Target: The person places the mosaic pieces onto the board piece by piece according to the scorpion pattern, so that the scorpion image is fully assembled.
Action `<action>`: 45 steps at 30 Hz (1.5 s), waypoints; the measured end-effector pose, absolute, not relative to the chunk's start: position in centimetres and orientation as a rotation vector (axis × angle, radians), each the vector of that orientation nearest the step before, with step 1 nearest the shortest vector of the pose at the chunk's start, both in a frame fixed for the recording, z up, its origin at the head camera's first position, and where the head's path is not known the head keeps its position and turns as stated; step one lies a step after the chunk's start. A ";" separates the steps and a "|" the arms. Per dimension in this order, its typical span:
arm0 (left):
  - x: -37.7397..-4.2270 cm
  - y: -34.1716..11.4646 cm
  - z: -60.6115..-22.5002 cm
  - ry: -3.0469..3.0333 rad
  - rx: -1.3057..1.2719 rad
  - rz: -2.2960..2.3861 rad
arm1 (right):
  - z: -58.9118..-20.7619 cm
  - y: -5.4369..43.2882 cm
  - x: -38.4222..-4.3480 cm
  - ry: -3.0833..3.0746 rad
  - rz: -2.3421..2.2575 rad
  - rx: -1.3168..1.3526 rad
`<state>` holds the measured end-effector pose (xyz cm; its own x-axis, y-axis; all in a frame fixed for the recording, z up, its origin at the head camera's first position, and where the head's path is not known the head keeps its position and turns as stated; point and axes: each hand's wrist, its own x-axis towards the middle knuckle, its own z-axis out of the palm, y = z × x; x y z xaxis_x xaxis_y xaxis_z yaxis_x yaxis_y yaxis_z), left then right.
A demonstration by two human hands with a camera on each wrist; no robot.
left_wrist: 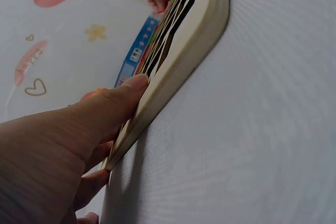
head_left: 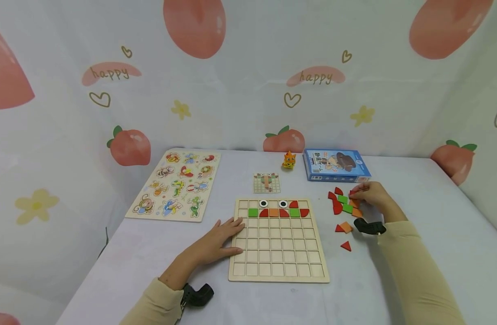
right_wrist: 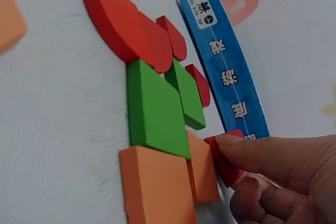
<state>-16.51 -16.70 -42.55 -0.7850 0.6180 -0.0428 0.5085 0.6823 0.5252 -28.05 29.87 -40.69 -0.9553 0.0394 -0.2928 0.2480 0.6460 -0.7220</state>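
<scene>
"Pinching anything, the right hand [head_left: 372, 197]?"
"Yes: a red piece [right_wrist: 227, 169], gripped between thumb and fingers. Loose pieces [right_wrist: 160, 116] lie just beside them, presumably for easy reach; box [head_left: 335, 163] beyond."
"Left hand [head_left: 213, 242]?"
"Fingers spread, holding nothing; fingertips rest on the board [head_left: 277, 257], apparently steadying it."

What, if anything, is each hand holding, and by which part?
Right hand pinches a red tile by its palm-facing side; left hand only rests on the wooden grid board.
</scene>
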 end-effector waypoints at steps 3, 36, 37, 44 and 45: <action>-16.5 -16.7 -42.6 2.684 0.906 0.737 | -40.5 29.6 -28.0 2.630 -1.222 0.217; -16.4 -16.7 -42.5 2.669 0.871 0.743 | -39.2 17.3 -29.6 2.565 -1.367 -0.073; -16.4 -16.7 -42.5 2.669 0.865 0.741 | -39.2 16.9 -29.6 2.559 -1.372 -0.085; -16.4 -16.7 -42.5 2.669 0.856 0.742 | -39.7 13.7 -29.7 2.485 -1.423 -0.095; -16.4 -16.7 -42.5 2.669 0.856 0.745 | -39.7 13.2 -29.7 2.476 -1.423 -0.102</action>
<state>-16.42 -16.69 -42.50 -0.7991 0.5970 -0.0706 0.4742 0.6981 0.5365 -29.67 13.23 -39.75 -0.9576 -0.2000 -0.2076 0.0786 0.5115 -0.8557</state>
